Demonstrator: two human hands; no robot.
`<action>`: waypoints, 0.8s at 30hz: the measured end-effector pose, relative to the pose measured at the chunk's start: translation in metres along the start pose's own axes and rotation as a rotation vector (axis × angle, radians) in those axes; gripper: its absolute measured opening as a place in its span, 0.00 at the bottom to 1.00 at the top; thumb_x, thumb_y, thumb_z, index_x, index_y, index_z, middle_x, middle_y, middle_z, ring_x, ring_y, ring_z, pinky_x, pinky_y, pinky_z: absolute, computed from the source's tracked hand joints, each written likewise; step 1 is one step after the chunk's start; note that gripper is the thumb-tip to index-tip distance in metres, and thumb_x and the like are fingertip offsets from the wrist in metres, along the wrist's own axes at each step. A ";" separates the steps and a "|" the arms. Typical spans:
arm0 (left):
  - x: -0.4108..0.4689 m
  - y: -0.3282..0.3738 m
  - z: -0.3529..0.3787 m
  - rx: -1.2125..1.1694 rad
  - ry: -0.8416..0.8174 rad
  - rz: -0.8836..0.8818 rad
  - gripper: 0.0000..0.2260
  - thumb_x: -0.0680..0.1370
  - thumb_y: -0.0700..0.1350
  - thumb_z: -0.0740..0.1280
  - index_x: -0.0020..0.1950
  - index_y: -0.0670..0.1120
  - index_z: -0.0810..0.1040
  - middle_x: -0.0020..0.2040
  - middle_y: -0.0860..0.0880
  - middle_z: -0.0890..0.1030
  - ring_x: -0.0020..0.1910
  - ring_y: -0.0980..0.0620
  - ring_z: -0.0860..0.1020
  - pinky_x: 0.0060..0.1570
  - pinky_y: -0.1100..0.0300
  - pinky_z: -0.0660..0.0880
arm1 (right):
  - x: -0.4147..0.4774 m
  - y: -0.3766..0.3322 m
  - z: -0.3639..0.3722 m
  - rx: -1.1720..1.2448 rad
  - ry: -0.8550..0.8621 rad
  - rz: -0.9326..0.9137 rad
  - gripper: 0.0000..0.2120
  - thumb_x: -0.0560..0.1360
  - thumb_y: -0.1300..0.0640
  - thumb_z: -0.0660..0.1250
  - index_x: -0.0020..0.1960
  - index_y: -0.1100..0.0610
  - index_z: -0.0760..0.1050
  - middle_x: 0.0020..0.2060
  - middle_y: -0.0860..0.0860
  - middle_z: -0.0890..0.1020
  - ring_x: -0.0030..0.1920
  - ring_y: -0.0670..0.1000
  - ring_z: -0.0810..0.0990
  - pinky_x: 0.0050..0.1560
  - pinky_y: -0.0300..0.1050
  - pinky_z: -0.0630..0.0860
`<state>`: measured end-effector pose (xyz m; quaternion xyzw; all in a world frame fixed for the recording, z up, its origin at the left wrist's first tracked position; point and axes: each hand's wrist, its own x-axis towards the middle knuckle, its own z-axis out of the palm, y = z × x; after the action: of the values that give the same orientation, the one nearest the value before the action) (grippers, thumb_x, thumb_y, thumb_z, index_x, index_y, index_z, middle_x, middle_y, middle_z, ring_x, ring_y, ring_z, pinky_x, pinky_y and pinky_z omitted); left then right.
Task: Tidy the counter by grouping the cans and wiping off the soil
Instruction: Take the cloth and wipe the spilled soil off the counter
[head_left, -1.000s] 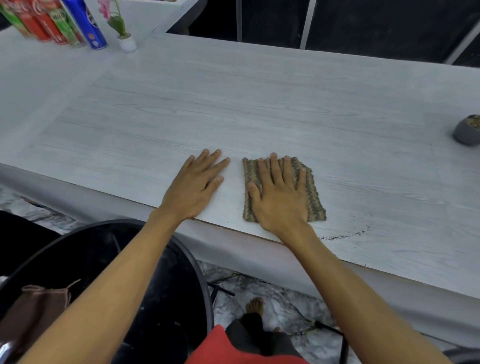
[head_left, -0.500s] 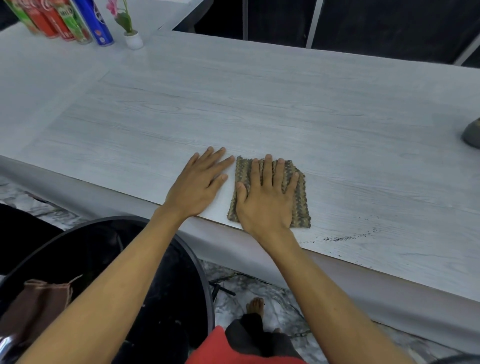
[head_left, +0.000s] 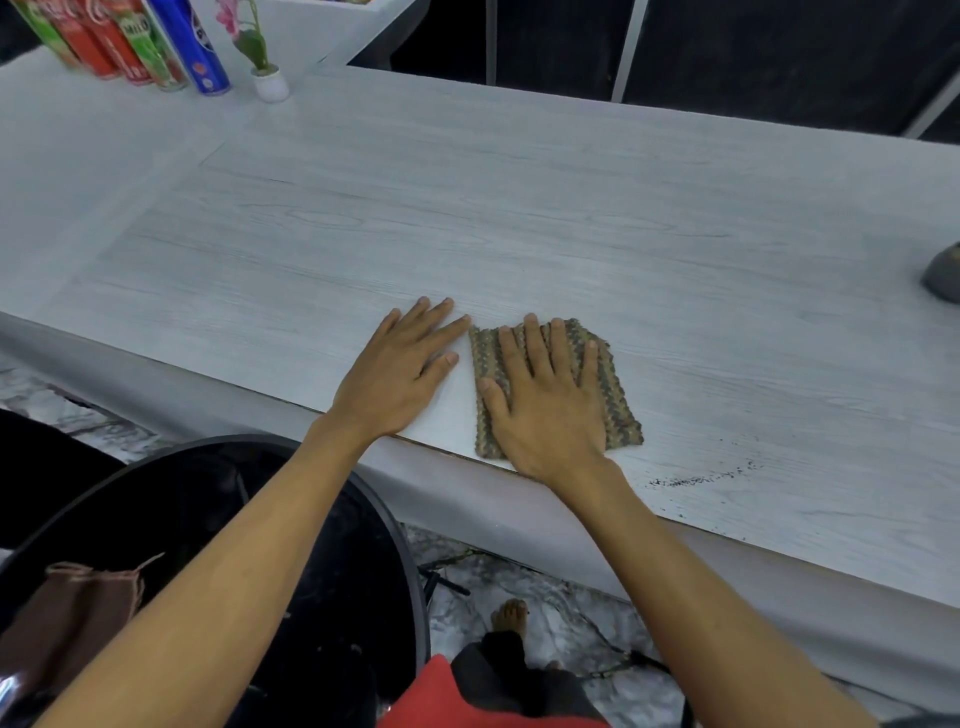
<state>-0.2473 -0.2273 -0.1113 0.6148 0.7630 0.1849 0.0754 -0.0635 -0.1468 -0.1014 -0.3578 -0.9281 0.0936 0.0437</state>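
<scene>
right hand (head_left: 548, 410): laid flat, palm down, on the knitted cloth (head_left: 618, 410); fingers slightly spread, nothing pinched.
left hand (head_left: 397, 371): laid flat on the bare counter (head_left: 519, 218), just beside the cloth's left edge; fingers extended and close together.
knitted cloth: brown-green, folded into a rectangle, placed at the counter's near edge.
soil (head_left: 696, 480): a thin dark line of crumbs is seen right of the cloth, near the front edge.
cans (head_left: 130, 44): grouped upright at the far left corner, next to a small white flower pot (head_left: 270, 83).
grey object (head_left: 943, 273): cut off at the right edge.
</scene>
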 end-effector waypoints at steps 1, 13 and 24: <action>0.000 0.000 0.000 0.008 -0.006 0.003 0.21 0.84 0.53 0.51 0.78 0.54 0.58 0.79 0.54 0.54 0.78 0.57 0.47 0.75 0.56 0.42 | -0.007 0.004 0.001 -0.008 -0.002 -0.045 0.31 0.80 0.38 0.38 0.79 0.50 0.45 0.78 0.51 0.44 0.77 0.53 0.38 0.73 0.58 0.31; -0.001 0.002 0.000 0.035 -0.029 -0.004 0.22 0.84 0.54 0.49 0.78 0.54 0.55 0.79 0.54 0.52 0.78 0.56 0.46 0.75 0.56 0.41 | -0.020 0.022 -0.001 -0.023 -0.030 -0.113 0.32 0.78 0.36 0.36 0.79 0.49 0.44 0.78 0.49 0.44 0.77 0.51 0.37 0.74 0.56 0.32; 0.022 0.054 0.008 -0.052 -0.003 0.051 0.23 0.84 0.53 0.52 0.78 0.52 0.55 0.79 0.53 0.52 0.78 0.56 0.47 0.75 0.57 0.41 | -0.041 0.065 -0.012 -0.032 -0.006 -0.031 0.32 0.78 0.35 0.35 0.79 0.48 0.45 0.78 0.47 0.44 0.77 0.49 0.38 0.74 0.55 0.33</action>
<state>-0.2005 -0.1949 -0.0963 0.6322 0.7419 0.2054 0.0878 0.0108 -0.1252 -0.1036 -0.3439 -0.9349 0.0793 0.0370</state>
